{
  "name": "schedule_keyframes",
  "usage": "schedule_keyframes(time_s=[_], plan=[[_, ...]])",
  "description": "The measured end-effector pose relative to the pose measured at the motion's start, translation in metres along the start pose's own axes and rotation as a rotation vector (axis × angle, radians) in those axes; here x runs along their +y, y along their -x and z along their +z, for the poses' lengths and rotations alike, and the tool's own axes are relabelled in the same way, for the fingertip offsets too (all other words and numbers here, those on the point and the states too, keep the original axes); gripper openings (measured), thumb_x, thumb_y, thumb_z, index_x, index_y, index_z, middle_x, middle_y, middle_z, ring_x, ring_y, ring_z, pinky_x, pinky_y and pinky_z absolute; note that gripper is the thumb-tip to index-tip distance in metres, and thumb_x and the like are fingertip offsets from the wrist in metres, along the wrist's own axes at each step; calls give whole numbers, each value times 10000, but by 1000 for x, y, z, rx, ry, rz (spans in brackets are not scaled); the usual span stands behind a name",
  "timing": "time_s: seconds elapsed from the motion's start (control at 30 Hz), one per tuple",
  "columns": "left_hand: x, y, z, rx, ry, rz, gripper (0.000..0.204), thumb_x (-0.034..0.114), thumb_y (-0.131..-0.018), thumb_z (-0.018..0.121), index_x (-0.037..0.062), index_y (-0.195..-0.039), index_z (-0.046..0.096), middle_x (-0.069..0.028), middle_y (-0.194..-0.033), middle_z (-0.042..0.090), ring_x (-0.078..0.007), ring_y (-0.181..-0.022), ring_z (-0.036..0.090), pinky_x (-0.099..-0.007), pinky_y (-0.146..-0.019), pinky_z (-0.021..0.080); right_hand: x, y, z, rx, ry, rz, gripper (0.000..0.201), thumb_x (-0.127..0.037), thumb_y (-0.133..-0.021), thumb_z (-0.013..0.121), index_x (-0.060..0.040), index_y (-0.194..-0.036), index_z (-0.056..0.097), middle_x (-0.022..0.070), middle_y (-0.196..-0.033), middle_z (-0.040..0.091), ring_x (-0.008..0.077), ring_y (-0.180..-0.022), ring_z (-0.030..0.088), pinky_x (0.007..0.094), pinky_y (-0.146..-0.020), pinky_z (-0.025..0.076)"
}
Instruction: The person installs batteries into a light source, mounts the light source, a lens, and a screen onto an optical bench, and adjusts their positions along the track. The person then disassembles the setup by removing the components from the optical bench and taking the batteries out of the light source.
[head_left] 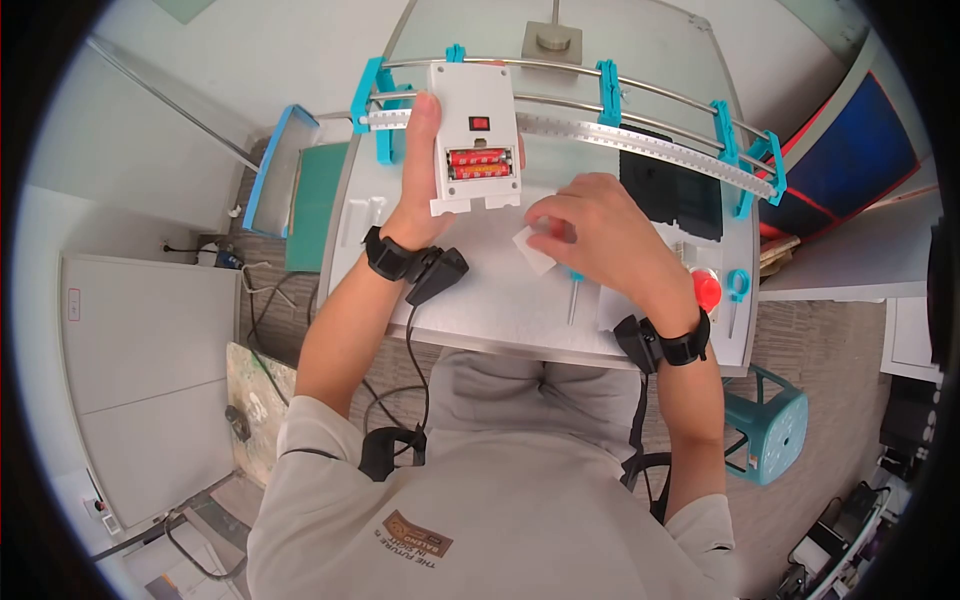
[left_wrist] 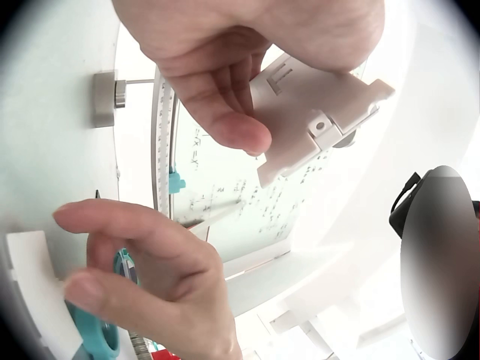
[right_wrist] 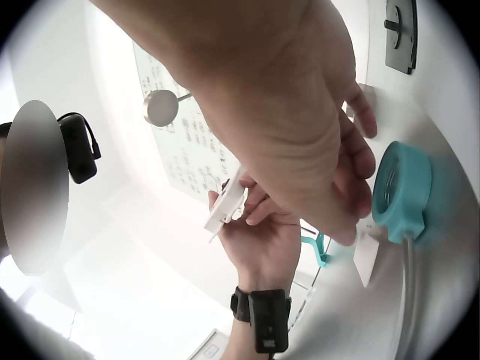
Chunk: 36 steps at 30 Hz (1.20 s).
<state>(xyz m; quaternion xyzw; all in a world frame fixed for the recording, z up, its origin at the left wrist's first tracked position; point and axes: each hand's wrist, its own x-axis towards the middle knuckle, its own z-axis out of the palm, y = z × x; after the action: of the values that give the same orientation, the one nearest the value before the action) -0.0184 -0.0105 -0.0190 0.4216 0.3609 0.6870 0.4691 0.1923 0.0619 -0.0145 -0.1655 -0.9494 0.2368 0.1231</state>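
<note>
My left hand (head_left: 418,180) grips a flat white plastic case (head_left: 450,110) by its sides and holds it up over the table. The face turned to the head camera has a small red rocker switch (head_left: 480,124) and an uncovered compartment with two red batteries (head_left: 480,171). To the right, my right hand (head_left: 605,235) hovers low over the table, thumb and index finger apart in a loose curve. Close by its thumb tip is a small white plate (right_wrist: 366,259), partly covered by that thumb in the head view. A teal ring (right_wrist: 421,187) on a metal rod lies beside those fingers.
Behind the case runs a rail of metal rods and a ruler (head_left: 650,150) in teal brackets (head_left: 608,92). Farther back stands a metal base (head_left: 553,42) with a post. A black sheet (head_left: 670,190), a red round object (head_left: 706,290) and another teal ring (head_left: 738,283) lie at right.
</note>
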Motion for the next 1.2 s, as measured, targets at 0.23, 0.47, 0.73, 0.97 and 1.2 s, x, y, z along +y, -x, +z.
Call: schedule_keyframes(time_s=[0.23,0.47,0.73,0.97,1.2], plan=[[-1,-1,-2,-14,20,2,880,780,-966,391,80,-1497,441,-111,-967,683,-204,-789,701,-322,-635,601,2,7,9,-100,-100,-137,573,-132,-693,856,-134,-1233,664,61,-1216,649,293,-1198,540,409,-1034,431],[-5,0,-4,-23,13,-19,896,790,-962,383,66,-1485,451,-122,-962,689,-203,-782,703,-314,-641,600,2,7,9,-80,-46,-65,555,-177,-701,860,-126,-1220,672,56,-1153,664,287,-1151,564,405,-1041,422],[-2,-1,-1,-8,-6,4,873,788,-965,375,74,-1458,467,-135,-937,699,-205,-780,709,-317,-632,599,-1,8,7,-100,-4,-69,444,-269,-707,851,-106,-1085,686,46,-1074,655,272,-1092,568,391,-1028,417],[-5,0,-5,-25,-22,-20,879,801,-957,376,78,-1448,473,-139,-934,699,-204,-781,708,-318,-632,600,-4,8,4,-104,2,-50,413,-273,-709,849,-103,-1044,678,43,-1044,650,271,-1077,566,391,-1006,421],[0,0,0,-3,-37,-13,895,808,-952,375,77,-1459,480,-117,-951,688,-202,-774,708,-319,-622,603,-3,10,-6,-35,-27,-45,380,-262,-745,832,-86,-1044,676,66,-1036,656,277,-1047,586,393,-961,454]])
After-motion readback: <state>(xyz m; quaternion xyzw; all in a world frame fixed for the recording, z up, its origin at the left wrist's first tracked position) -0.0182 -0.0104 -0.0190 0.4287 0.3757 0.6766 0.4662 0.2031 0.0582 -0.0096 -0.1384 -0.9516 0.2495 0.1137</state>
